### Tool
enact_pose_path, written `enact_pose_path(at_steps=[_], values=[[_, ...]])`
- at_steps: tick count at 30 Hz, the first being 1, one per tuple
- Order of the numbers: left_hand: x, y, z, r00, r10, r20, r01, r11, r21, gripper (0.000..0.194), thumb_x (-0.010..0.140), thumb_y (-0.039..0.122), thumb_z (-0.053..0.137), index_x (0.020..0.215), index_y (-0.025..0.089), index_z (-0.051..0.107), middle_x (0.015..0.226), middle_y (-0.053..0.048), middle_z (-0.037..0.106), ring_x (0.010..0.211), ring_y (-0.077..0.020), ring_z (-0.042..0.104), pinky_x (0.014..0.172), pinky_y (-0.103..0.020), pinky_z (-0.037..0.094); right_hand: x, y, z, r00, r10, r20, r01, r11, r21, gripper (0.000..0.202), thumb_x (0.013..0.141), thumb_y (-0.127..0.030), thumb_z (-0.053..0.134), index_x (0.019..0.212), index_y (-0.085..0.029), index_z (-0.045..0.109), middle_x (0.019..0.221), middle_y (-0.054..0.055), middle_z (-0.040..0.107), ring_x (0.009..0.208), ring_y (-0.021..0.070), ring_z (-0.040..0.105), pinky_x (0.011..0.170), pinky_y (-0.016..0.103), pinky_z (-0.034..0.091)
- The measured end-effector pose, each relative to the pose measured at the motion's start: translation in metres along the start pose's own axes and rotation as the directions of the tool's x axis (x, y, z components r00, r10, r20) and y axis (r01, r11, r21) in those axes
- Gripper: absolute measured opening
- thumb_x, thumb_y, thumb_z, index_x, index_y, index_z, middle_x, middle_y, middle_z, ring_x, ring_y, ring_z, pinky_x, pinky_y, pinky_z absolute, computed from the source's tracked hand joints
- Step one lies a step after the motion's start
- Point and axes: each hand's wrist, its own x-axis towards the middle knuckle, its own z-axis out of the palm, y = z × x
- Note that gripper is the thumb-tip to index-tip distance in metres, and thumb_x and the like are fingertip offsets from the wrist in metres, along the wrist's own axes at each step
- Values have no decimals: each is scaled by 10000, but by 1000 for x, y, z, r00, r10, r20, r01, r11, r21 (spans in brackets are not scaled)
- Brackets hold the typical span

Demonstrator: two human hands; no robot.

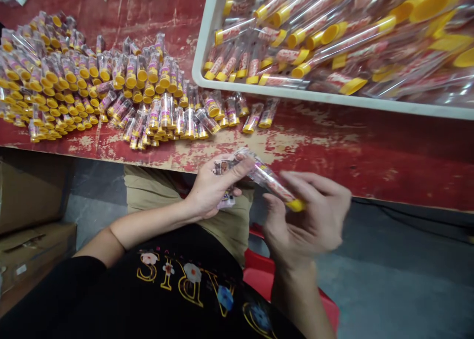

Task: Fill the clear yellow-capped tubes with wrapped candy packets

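Note:
My left hand (213,183) pinches the upper end of a clear plastic tube (272,181) with a yellow cap (296,205). A clear wrapper printed in purple seems to surround this tube. Small flat printed wrappers (225,201) also sit in my left palm, partly covered by the fingers. Around the capped end is my right hand (311,215), blurred, with thumb and fingers apart. Its fingertips are close to the tube; whether they touch it is unclear.
A white tray (318,98) of yellow-capped tubes stands at the upper right. Many wrapped tubes (129,77) are heaped on the worn red table (388,156), left of the tray. Cardboard boxes (33,196) stand at lower left, and a red stool (259,275) is beneath me.

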Motion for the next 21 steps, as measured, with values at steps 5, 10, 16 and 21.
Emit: enact_pose_path(at_steps=[5, 10, 16, 21], values=[[-1, -1, -5, 998, 61, 15, -62, 997, 34, 575, 646, 468, 994, 1051, 189, 695, 866, 22, 668, 612, -51, 552, 496, -178, 422, 0, -5, -5, 960, 97, 261, -159, 961, 227, 558, 1040, -281, 588, 1590, -357, 532, 1447, 110, 650, 1289, 274, 655, 1039, 478, 612], [-8, 3, -10, 987, 72, 145, -96, 981, 171, 635, 713, 498, 957, 1254, 275, 712, 979, 1, 713, 526, -36, 509, 448, -196, 375, 2, -10, -3, 988, 137, 72, -152, 951, 271, 535, 872, -157, 808, 1356, -376, 744, 1245, 47, 765, 1061, 238, 751, 863, 405, 667], [-17, 4, -10, 956, 165, 241, -217, 954, 206, 580, 753, 502, 937, 1259, 306, 734, 975, -5, 693, 649, -84, 544, 558, -230, 500, 4, -19, 1, 993, 108, -53, -98, 980, 171, 518, 820, -40, 828, 1220, -368, 812, 1070, 10, 825, 902, 207, 786, 796, 361, 649], [-16, -2, -12, 950, 160, 267, -217, 956, 200, 613, 746, 486, 946, 1291, 311, 727, 991, -6, 710, 643, -80, 531, 569, -236, 516, 3, -19, 6, 986, 90, -143, -67, 985, 159, 535, 787, -2, 844, 1181, -363, 824, 1017, -13, 825, 839, 171, 776, 741, 314, 621]])
